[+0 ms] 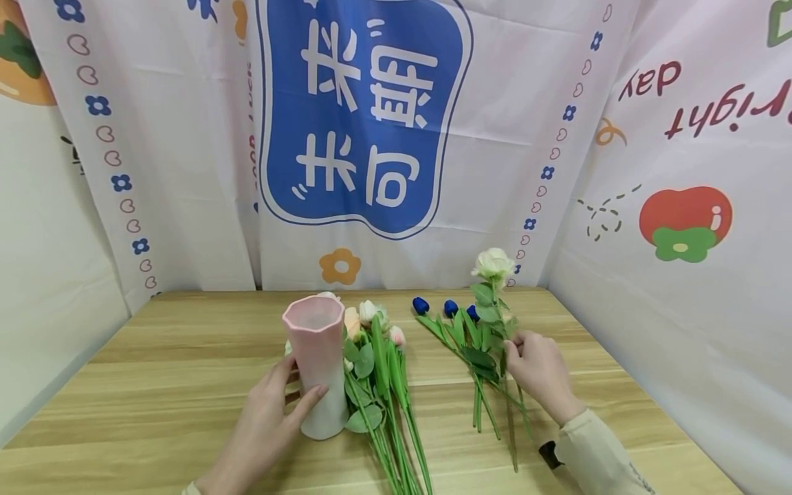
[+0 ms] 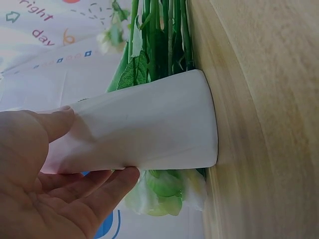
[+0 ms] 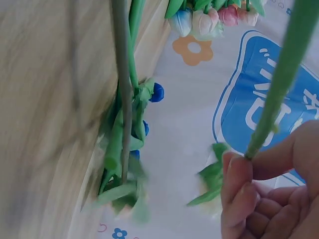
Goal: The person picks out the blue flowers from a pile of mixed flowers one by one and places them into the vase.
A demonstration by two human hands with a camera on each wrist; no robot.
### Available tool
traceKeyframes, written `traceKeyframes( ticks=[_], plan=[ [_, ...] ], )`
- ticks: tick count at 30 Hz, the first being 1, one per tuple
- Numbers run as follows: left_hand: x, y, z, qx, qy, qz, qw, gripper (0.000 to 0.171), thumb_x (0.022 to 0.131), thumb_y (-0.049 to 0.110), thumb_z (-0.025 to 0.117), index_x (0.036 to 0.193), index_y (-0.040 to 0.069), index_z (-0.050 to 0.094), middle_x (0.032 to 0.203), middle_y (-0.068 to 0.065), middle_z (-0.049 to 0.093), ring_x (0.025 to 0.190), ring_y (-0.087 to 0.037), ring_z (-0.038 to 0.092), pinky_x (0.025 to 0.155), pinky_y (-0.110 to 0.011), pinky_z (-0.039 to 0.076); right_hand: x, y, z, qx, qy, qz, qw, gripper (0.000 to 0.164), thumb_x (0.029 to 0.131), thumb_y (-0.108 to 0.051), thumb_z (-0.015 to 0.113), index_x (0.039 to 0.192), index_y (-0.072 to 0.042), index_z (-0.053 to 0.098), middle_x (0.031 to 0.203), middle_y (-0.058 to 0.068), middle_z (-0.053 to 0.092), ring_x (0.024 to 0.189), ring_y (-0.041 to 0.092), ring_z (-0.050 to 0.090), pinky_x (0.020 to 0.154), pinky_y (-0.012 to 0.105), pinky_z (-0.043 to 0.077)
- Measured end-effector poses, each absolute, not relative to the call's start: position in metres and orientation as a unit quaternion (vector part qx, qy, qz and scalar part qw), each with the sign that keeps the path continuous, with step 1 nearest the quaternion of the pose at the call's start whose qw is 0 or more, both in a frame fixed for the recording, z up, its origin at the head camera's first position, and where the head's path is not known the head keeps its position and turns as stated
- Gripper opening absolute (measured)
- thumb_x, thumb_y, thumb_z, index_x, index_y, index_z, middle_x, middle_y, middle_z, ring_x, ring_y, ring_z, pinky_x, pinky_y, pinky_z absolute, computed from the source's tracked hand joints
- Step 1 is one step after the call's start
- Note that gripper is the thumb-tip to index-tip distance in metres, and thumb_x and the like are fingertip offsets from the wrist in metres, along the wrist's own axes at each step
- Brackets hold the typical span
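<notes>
A tall vase [image 1: 322,364], pink at the rim and white below, stands upright on the table. My left hand [image 1: 262,416] grips it from the left, thumb across the front and fingers behind; the left wrist view shows the thumb and fingers on opposite sides of the white vase wall [image 2: 149,127]. My right hand [image 1: 542,368] pinches a white rose [image 1: 493,265] by its green stem [image 3: 284,67], bloom upward. Below the rose, blue tulips [image 1: 421,306] lie on the table, their leaves and stems overlapping its lower part in the head view.
Beside the vase on the right lies a bunch of pale tulips and other flowers [image 1: 367,313], its long stems [image 1: 399,426] pointing toward me. A printed cloth [image 1: 495,137] hangs behind the wooden table [image 1: 155,385] and along its sides. A small black object [image 1: 550,454] shows by my right sleeve.
</notes>
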State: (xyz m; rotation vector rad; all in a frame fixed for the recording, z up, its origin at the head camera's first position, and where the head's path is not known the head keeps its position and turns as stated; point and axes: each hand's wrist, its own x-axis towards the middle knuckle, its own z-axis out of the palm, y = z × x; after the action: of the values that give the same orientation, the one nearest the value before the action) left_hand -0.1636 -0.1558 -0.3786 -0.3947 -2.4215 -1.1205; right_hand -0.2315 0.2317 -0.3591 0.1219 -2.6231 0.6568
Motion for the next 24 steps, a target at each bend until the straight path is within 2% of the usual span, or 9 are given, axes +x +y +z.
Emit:
traceKeyframes(
  ticks=[6,12,21,24],
  plan=[
    [-0.163,-0.157,-0.378,-0.141,-0.875,-0.406,0.222,0.062,0.083,0.039,0.061,0.131,0.008,0.038,0.119,-0.009,0.05,0.098,-0.02,0.055,0.074,-0.027,0.053,-0.232,0.222,-0.361,0.093,-0.934,0.241,0.247,0.011,0.085,-0.011,0.059,0.077,-0.005,0.061,0.056,-0.004,0.05,0.042,0.01,0.043,0.034,0.023,0.039],
    [-0.163,-0.158,-0.376,-0.142,-0.875,-0.406,0.223,0.061,0.083,0.039,0.061,0.13,0.007,0.038,0.118,-0.01,0.051,0.098,-0.021,0.055,0.074,-0.027,0.053,-0.227,0.207,-0.363,0.133,-0.925,0.243,0.26,0.011,0.084,-0.01,0.062,0.074,-0.006,0.062,0.053,-0.007,0.047,0.039,0.007,0.04,0.034,0.022,0.037],
    [-0.163,-0.156,-0.376,-0.148,-0.874,-0.41,0.215,0.062,0.082,0.039,0.062,0.131,0.008,0.038,0.118,-0.008,0.051,0.099,-0.02,0.054,0.074,-0.028,0.053,-0.203,0.164,-0.357,0.224,-0.901,0.284,0.239,0.012,0.083,-0.008,0.062,0.072,-0.013,0.061,0.052,-0.014,0.046,0.039,0.002,0.041,0.036,0.018,0.041],
    [-0.163,-0.156,-0.377,-0.141,-0.875,-0.412,0.211,0.064,0.082,0.041,0.061,0.131,0.008,0.037,0.119,-0.008,0.05,0.099,-0.02,0.054,0.075,-0.029,0.053,-0.193,0.145,-0.348,0.257,-0.891,0.288,0.239,0.014,0.083,-0.007,0.061,0.072,-0.016,0.06,0.051,-0.015,0.044,0.039,0.0,0.039,0.034,0.016,0.038]
  ],
)
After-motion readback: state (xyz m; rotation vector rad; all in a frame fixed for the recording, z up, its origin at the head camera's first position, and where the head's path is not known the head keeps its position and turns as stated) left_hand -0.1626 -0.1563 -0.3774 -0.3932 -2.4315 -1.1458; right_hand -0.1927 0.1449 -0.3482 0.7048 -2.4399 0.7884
